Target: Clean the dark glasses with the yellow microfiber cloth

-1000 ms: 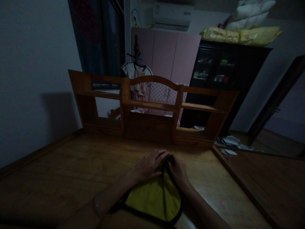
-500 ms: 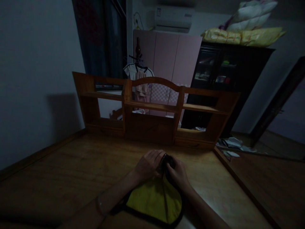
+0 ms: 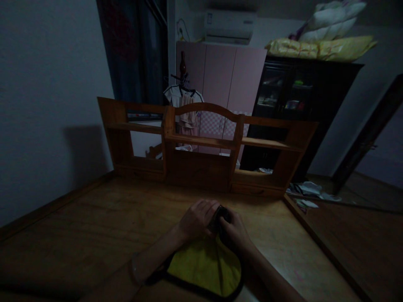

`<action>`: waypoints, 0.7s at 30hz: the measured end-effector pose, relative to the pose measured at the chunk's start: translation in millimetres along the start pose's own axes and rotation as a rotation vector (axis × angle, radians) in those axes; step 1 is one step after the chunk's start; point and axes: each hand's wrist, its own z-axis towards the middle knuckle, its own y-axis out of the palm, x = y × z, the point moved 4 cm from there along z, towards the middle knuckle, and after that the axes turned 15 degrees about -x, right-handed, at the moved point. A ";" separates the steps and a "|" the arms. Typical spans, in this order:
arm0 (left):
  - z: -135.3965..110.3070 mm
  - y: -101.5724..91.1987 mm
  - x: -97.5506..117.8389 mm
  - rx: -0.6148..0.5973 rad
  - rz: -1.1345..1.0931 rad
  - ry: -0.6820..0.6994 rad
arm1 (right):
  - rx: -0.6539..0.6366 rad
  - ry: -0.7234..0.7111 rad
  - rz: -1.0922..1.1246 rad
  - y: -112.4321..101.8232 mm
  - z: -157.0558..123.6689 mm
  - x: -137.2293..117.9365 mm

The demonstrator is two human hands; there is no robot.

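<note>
Both hands meet over the wooden desktop, low in the middle of the view. My left hand (image 3: 199, 218) curls its fingers over the left side of a small dark object (image 3: 223, 214). The fingers of my right hand (image 3: 236, 230) close round the same object from the right, thumb on top. It has a slightly shiny rim, but dim light and the fingers hide what kind of thing it is. A yellow cloth (image 3: 204, 266) with black edging hangs or lies below the hands. Its upper end runs up under the fingers, where it is hidden.
The wooden desktop (image 3: 126, 218) spreads around the hands. Along its far side stands a low wooden shelf unit (image 3: 201, 167) with several compartments. A pale wall (image 3: 47, 105) borders it on the left, and a raised wooden edge (image 3: 321, 247) on the right.
The hands stay together on the dark object and shift only very slightly. The yellow cloth keeps nearly the same shape and place.
</note>
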 end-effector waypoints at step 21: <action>0.0 -2.2 0.6 0.030 -0.027 -0.042 | 0.006 -0.030 -0.324 -4.3 -4.8 2.9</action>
